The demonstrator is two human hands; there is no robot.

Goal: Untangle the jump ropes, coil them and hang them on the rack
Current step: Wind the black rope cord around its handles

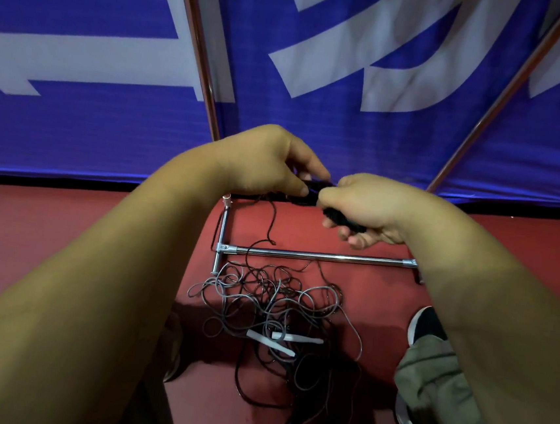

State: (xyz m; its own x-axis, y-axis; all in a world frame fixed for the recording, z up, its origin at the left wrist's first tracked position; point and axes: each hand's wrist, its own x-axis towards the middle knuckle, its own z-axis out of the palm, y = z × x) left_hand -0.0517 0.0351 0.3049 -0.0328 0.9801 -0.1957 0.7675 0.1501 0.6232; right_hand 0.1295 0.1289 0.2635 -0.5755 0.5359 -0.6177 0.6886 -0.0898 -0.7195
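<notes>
A black rope [315,189] is pinched at frame centre by the left hand [269,163] and gripped by the right hand [367,210]; tangled ropes [272,313] lie below.

Both hands up, close together. Left hand [269,163] pinches the black jump rope [338,217], right hand [371,207] curls round its bunched end. One loose black strand hangs from my grip towards the red floor [65,225]. Below: a tangle of grey and black ropes [273,307] on the floor, two white handles [297,338] lying in it. The chrome rack base bar [322,257] sits at the tangle's far edge. Blue banner [75,123] behind. My black shoe [427,323] is right of the tangle.
</notes>
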